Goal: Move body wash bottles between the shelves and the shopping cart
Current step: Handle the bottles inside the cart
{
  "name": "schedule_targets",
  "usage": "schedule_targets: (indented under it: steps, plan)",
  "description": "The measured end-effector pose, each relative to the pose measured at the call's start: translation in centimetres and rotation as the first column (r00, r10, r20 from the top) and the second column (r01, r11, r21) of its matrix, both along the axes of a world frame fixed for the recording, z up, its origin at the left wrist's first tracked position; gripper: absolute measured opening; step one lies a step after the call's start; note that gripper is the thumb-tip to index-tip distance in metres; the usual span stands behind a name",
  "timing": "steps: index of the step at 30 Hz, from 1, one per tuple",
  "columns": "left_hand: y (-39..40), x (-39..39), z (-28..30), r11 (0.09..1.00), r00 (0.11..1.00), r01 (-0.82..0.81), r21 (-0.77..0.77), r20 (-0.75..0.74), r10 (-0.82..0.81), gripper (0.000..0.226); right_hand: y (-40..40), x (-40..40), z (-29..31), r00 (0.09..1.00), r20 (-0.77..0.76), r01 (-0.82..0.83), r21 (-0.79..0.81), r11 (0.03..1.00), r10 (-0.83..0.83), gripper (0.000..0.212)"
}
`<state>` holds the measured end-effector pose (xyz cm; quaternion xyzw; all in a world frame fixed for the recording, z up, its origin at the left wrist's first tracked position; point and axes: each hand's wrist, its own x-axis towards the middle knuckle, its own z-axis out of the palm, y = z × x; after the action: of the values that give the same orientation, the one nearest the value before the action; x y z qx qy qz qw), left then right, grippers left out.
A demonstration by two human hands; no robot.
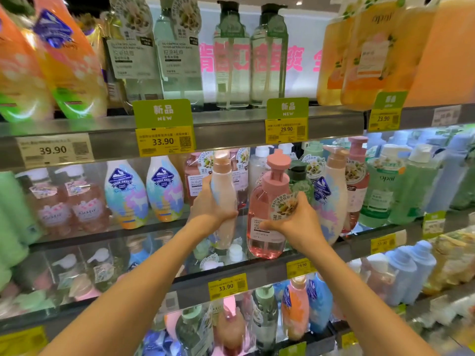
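At the left of the frame, on the middle shelf (108,236), stand pale pink bottles and two white goat-label bottles (144,191), out of the way of both hands. Just left of centre, the left hand (210,211) wraps round the waist of a cream pump bottle (225,199), held upright above the shelf's open gap, probably so it can go straight down or come straight out. Right of centre, the right hand (290,222) grips the front of a clear pink bottle (267,217) that seems to stand at the shelf edge. Close on its right crowd another cream bottle (331,196) and green ones, leaving little room. The yellow price tags (164,141) hang low from the shelf above. No cart shows.
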<state>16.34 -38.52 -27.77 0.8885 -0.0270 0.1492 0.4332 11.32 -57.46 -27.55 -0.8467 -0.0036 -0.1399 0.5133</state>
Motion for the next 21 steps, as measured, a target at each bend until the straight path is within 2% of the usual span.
schedule_targets:
  steps: [4, 8, 14, 19, 21]
  plan:
    - [1.4, -3.1, 0.6, 0.997, 0.998, 0.066, -0.05, 0.015, -0.065, 0.088, 0.4, -1.8, 0.6, 0.997, 0.076, -0.011, 0.061, 0.998, 0.007, 0.067]
    - [2.3, -7.2, 0.3, 0.996, 0.995, 0.086, 0.005, 0.045, -0.086, 0.094, 0.7, -5.0, 2.1, 0.99, 0.133, -0.043, 0.046, 0.998, 0.036, 0.066]
    - [2.9, -13.0, 1.8, 0.993, 0.976, 0.119, -0.001, 0.182, -0.117, 0.089, 1.2, -11.3, 1.3, 0.992, 0.118, 0.024, 0.062, 0.998, -0.031, 0.065]
    - [1.4, -18.0, 4.1, 0.959, 0.948, 0.269, -0.087, 0.199, -0.247, 0.09, 0.6, -17.8, 0.4, 0.992, 0.085, 0.085, 0.111, 0.99, -0.095, 0.063]
    - [-0.1, -20.2, 3.7, 0.942, 0.94, 0.32, -0.1, 0.159, -0.302, 0.092, -0.7, -20.6, -0.2, 0.989, 0.064, 0.123, 0.112, 0.986, -0.131, 0.067]
